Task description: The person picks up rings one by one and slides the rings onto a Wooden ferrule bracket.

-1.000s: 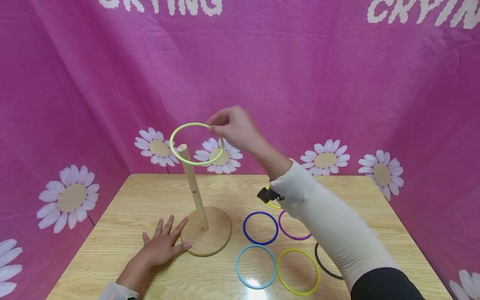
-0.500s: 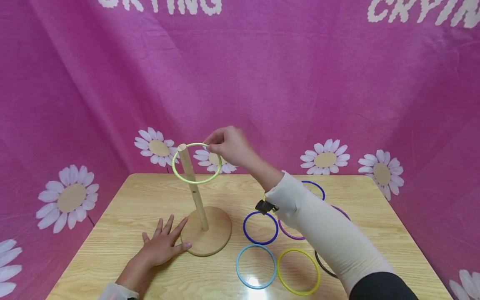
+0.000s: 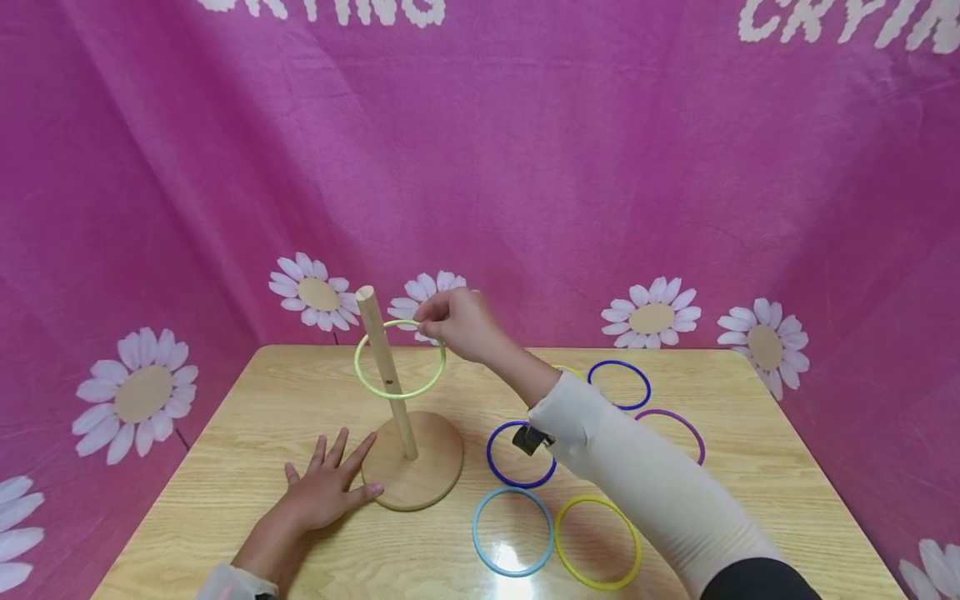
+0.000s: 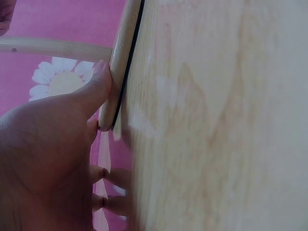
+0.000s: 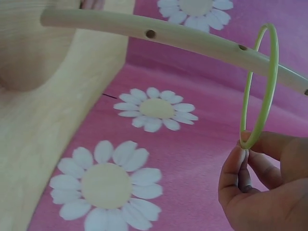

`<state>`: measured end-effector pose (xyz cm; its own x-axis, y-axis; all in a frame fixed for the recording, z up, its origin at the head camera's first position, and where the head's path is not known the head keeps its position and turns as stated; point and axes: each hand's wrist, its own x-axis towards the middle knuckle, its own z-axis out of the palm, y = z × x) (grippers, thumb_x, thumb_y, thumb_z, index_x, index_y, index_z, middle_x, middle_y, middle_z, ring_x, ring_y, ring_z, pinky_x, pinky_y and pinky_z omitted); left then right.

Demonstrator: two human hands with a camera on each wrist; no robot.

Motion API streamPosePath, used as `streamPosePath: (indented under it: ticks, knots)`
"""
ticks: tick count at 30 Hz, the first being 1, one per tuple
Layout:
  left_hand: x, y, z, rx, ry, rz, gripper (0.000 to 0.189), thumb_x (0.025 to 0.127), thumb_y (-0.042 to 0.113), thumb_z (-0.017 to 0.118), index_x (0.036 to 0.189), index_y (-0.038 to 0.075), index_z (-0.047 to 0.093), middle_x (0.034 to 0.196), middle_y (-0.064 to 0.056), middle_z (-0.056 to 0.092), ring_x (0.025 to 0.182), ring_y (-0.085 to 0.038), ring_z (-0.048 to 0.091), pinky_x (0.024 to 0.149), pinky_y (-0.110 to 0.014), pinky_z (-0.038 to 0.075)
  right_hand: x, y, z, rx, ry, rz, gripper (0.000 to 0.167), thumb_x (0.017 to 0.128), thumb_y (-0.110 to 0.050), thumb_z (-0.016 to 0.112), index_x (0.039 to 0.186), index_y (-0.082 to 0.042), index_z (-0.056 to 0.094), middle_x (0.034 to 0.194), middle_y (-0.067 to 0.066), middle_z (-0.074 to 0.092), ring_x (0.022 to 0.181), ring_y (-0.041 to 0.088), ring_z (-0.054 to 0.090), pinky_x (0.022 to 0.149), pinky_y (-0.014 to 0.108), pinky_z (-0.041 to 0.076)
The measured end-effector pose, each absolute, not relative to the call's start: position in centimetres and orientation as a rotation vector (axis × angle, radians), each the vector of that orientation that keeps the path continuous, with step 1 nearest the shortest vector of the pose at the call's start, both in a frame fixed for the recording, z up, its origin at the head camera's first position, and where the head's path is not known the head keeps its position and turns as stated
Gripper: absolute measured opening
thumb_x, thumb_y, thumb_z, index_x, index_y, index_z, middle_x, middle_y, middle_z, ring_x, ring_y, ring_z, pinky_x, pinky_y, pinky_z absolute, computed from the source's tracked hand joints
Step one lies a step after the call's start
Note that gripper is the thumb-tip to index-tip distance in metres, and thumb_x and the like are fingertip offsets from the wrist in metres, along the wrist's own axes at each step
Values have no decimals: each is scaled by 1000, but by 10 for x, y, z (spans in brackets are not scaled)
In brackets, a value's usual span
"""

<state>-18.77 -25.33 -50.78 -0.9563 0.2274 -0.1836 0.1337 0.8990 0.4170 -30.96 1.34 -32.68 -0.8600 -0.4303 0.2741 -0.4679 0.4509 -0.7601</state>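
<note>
Lime-green plastic-looking ring (image 5: 273, 62) sits left of centre in the head view, encircling the upper part of a pale wooden post (image 3: 381, 350), its front edge crossing before the wood. The right hand (image 3: 461, 325) pinches the ring's rim between thumb and fingertips, just right of the post. Toward the lower left of the frame, the left hand (image 3: 326, 492) lies with fingers spread on the wooden table (image 3: 285, 400), its thumb touching the edge of the post's round base (image 3: 431, 479).

At lower centre, a dark blue ring (image 3: 522, 486) lies just above a light blue ring (image 3: 475, 533), with a yellow ring (image 3: 597, 587) beside the latter on its right. Farther up and right, a second blue ring (image 3: 618, 362) and a purple ring (image 3: 702, 446) lie on the table, the purple one partly hidden by the right arm's pale sleeve (image 3: 637, 475). Magenta cloth (image 3: 525, 167) printed with white daisies (image 3: 651, 318) fills the upper frame.
</note>
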Motion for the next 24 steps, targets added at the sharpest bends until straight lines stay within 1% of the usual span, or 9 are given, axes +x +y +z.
streamPosePath:
  ticks: [3, 10, 16, 24]
  knots:
    - [-188, -253, -507, 273, 2839, 598, 88, 96, 72, 51, 166, 27, 23, 171, -25, 4, 152, -58, -7, 94, -94, -8, -309, 13, -335, 822, -2647, 1402, 9, 88, -1, 75, 96, 0, 79, 86, 8, 77, 72, 5, 61, 65, 18, 49]
    - [-189, -252, -504, 271, 2837, 589, 88, 97, 72, 51, 166, 27, 23, 171, -25, 4, 152, -58, -6, 94, -94, -8, -308, 12, -354, 815, -2670, 1398, 9, 89, -1, 75, 97, 1, 79, 85, 7, 77, 75, 7, 62, 67, 19, 49]
    - [-189, -252, -505, 264, 2836, 589, 88, 96, 73, 51, 166, 28, 23, 171, -25, 4, 152, -58, -6, 94, -93, -8, -305, 9, -374, 802, -2677, 1412, 8, 88, -1, 76, 95, 1, 79, 84, 8, 76, 75, 7, 63, 67, 18, 50]
    - [-188, -252, -507, 245, 2828, 589, 89, 95, 74, 50, 166, 27, 23, 171, -24, 3, 153, -57, -8, 95, -92, -9, -302, 6, -403, 785, -2664, 1483, 6, 88, 2, 75, 92, 1, 78, 79, 7, 74, 70, 3, 59, 65, 18, 49]
